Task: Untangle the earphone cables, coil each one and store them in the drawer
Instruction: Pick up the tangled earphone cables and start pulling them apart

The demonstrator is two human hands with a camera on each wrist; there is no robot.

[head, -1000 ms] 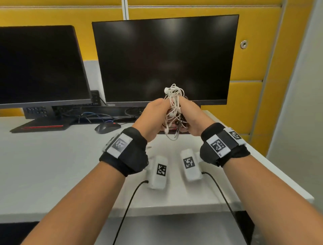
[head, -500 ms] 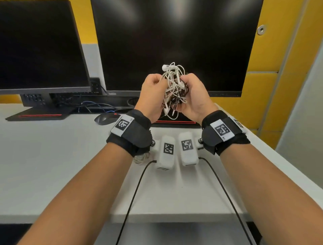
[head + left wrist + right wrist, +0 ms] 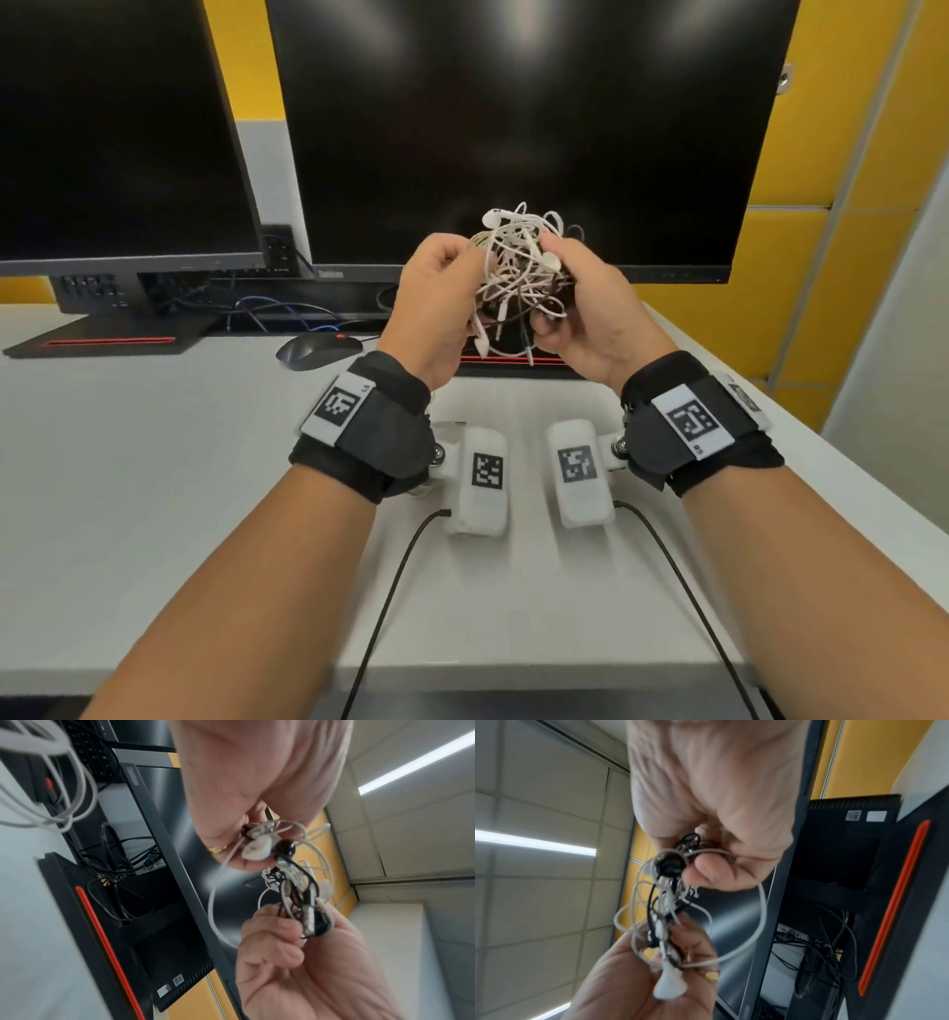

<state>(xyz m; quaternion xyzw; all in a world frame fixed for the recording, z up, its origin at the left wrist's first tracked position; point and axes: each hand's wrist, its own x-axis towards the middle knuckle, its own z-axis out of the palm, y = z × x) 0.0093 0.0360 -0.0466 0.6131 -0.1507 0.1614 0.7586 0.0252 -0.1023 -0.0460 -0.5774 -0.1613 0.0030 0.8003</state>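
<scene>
A tangled bundle of white and black earphone cables (image 3: pixel 516 277) hangs in the air in front of the big monitor, above the desk. My left hand (image 3: pixel 457 277) pinches its left side and my right hand (image 3: pixel 570 293) grips its right side, fingers curled into the wires. A white earbud (image 3: pixel 494 217) sticks out on top and loose ends dangle below. In the left wrist view a white bud (image 3: pixel 257 848) and a black bud (image 3: pixel 285 847) sit at my left fingertips. The right wrist view shows cable loops (image 3: pixel 670 912) stretched between both hands. No drawer is in view.
Two dark monitors (image 3: pixel 513 128) stand at the back of the white desk (image 3: pixel 154 488), with a black mouse (image 3: pixel 313 352) and loose computer cables between their stands. White tagged wrist units (image 3: pixel 480 478) with black leads hang under my wrists. The desk's right edge runs near my right arm.
The view has tilted down and closer. Both hands have turned palms inward and moved slightly apart, so the bundle now looks looser and wider between them.
</scene>
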